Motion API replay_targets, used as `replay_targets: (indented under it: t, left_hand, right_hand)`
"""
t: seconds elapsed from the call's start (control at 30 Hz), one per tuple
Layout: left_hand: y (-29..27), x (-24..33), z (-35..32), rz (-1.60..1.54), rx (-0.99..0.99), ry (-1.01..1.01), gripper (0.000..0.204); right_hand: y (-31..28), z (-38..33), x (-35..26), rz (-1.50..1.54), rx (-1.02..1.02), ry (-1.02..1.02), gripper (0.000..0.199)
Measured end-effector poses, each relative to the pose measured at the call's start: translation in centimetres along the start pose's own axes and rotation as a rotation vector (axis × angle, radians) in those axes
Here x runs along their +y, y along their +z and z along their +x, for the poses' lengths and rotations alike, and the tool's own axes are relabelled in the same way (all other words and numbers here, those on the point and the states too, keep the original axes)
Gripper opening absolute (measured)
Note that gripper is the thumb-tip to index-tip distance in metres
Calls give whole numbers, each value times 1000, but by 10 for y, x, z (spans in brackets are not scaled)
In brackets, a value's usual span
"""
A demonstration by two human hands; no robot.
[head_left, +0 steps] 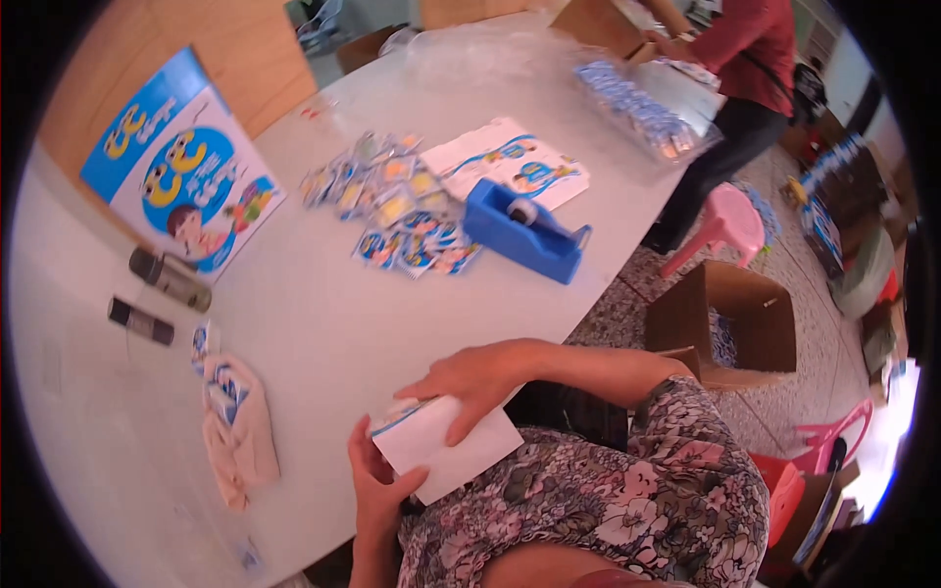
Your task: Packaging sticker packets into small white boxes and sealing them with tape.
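Close to my body, at the table's near edge, both hands hold a small white cardboard box (456, 451) with a blue strip along one edge. My left hand (380, 485) grips its left side, thumb on the white face and fingers behind. From above, my right hand (480, 382) lies over the far edge, its thumb pressed on the face. Whether anything is inside the box cannot be seen. Further off are a blue tape dispenser (522, 235), a pile of small printed sachets (392, 196) and a flat printed white carton (510, 162).
On the left stand a large printed display box (186, 162), two dark-capped bottles (172, 279) and a crumpled pinkish cloth (238, 431). A person (750, 59) works at the far right beside a clear bag of packets (647, 113). An open carton (725, 318) and pink stool (725, 220) stand on the floor.
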State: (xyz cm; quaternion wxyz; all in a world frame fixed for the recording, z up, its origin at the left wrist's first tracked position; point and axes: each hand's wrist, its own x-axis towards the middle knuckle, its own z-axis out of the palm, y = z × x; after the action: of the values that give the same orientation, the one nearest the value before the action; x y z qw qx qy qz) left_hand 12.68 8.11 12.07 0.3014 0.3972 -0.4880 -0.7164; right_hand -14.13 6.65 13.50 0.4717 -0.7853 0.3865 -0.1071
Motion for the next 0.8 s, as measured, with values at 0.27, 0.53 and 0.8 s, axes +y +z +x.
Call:
replay_targets:
  t: [0.27, 0.53, 0.8]
  left_hand:
    - [-63, 20, 19, 1344, 318, 1192, 80]
    - [-126, -47, 54, 1710, 465, 961, 56]
    - [-137, -67, 62, 1477, 426, 928, 63]
  right_hand:
    - [-26, 47, -10, -558, 518, -627, 85]
    - [-119, 120, 135, -511, 928, -231, 67]
    - [-264, 190, 216, -566, 1114, 705, 101]
